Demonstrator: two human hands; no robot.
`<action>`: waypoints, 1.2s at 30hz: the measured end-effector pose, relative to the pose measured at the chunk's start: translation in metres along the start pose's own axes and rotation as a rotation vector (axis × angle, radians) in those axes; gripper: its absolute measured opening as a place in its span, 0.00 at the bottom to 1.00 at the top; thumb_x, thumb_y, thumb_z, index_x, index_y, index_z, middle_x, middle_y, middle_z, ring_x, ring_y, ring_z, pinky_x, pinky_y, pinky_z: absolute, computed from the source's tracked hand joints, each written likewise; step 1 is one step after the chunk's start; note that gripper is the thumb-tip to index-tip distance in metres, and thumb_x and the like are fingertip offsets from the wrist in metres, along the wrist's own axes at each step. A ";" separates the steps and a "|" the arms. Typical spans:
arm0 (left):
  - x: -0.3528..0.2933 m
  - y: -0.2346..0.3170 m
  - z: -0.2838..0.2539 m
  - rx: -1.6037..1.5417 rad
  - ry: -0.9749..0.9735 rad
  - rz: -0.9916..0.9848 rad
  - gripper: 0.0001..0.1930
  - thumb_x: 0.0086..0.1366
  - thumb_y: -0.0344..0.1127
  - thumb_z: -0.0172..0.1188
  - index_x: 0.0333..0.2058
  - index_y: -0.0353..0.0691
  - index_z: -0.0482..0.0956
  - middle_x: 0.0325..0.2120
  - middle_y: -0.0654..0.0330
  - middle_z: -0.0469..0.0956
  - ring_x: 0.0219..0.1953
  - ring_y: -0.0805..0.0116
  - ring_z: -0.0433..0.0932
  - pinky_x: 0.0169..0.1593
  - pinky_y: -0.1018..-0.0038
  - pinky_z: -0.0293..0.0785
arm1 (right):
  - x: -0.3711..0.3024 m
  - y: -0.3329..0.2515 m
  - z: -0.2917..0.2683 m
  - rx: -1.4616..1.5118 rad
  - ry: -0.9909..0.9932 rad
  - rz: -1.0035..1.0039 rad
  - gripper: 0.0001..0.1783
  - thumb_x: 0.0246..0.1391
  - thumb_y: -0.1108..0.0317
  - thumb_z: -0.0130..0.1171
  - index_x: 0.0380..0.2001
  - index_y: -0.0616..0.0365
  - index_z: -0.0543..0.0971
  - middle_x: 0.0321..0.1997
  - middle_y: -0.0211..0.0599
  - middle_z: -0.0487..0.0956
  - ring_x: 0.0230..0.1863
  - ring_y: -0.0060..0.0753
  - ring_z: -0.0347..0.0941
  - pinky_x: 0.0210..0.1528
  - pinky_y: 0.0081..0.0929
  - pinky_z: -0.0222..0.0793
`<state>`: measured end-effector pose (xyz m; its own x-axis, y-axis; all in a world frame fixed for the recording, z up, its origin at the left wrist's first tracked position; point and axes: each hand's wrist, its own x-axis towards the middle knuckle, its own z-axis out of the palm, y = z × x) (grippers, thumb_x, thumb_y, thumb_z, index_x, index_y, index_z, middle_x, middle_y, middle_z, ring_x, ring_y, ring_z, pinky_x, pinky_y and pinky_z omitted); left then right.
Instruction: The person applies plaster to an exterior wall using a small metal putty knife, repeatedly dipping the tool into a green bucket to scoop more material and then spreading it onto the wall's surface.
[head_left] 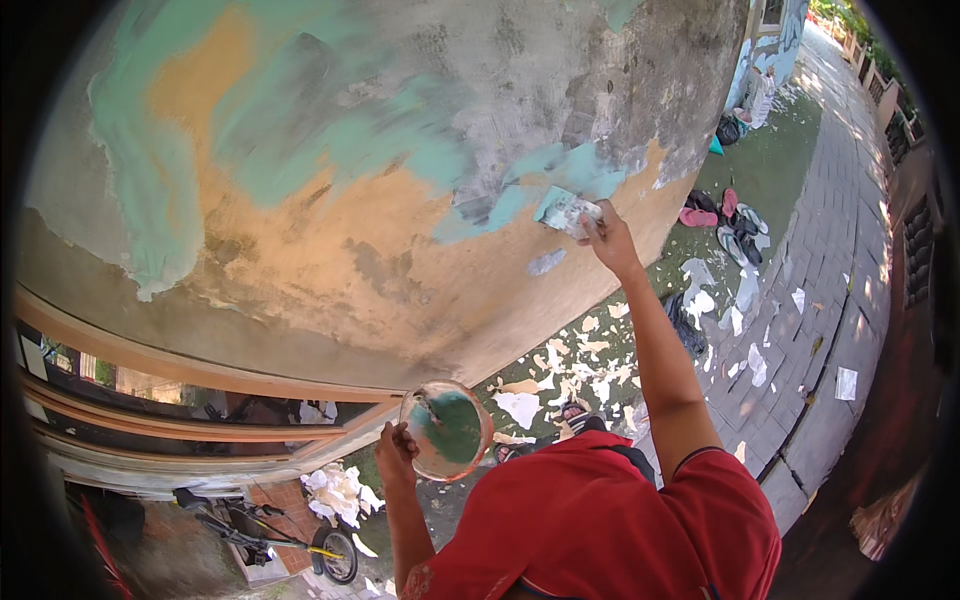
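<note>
My right hand is closed round a flat, wide scraper, its pale blade smeared with white and green and laid against the wall. Fresh green streaks spread over the wall's orange and grey patches around that blade. Lower down, my left hand grips the rim of a round bucket at its left side. Inside the bucket is thick green paint or filler, and a light-coloured tool or handle, partly hidden, leans at its far side.
Peeled white flakes litter the ground by my feet. Sandals lie near the wall's far corner, beside a paved path. At lower left are an orange-framed window and a small bicycle.
</note>
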<state>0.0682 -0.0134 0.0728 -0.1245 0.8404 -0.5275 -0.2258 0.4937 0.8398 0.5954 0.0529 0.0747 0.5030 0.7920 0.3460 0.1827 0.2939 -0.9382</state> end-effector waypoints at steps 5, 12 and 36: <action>0.001 0.000 -0.006 -0.008 0.001 0.003 0.20 0.65 0.48 0.53 0.37 0.32 0.75 0.21 0.64 0.70 0.19 0.75 0.67 0.22 0.77 0.62 | 0.003 -0.037 0.005 0.016 -0.235 -0.080 0.12 0.62 0.68 0.52 0.43 0.63 0.68 0.34 0.42 0.78 0.36 0.29 0.78 0.35 0.27 0.79; -0.001 0.001 0.004 0.036 0.010 -0.016 0.20 0.65 0.49 0.52 0.36 0.34 0.75 0.20 0.65 0.69 0.19 0.74 0.67 0.22 0.77 0.62 | 0.036 -0.029 0.004 -0.257 -0.029 -0.010 0.13 0.62 0.66 0.53 0.43 0.63 0.67 0.33 0.43 0.77 0.33 0.27 0.77 0.35 0.26 0.79; 0.007 0.004 0.006 0.035 -0.041 0.003 0.21 0.66 0.52 0.52 0.37 0.35 0.75 0.20 0.65 0.69 0.20 0.74 0.67 0.24 0.76 0.62 | -0.002 -0.014 0.016 0.079 -0.305 -0.064 0.13 0.63 0.67 0.51 0.48 0.60 0.68 0.35 0.36 0.76 0.36 0.22 0.76 0.35 0.23 0.80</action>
<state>0.0721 -0.0041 0.0728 -0.0851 0.8502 -0.5195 -0.1916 0.4977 0.8460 0.5782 0.0557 0.0870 0.2141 0.8910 0.4004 0.1331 0.3794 -0.9156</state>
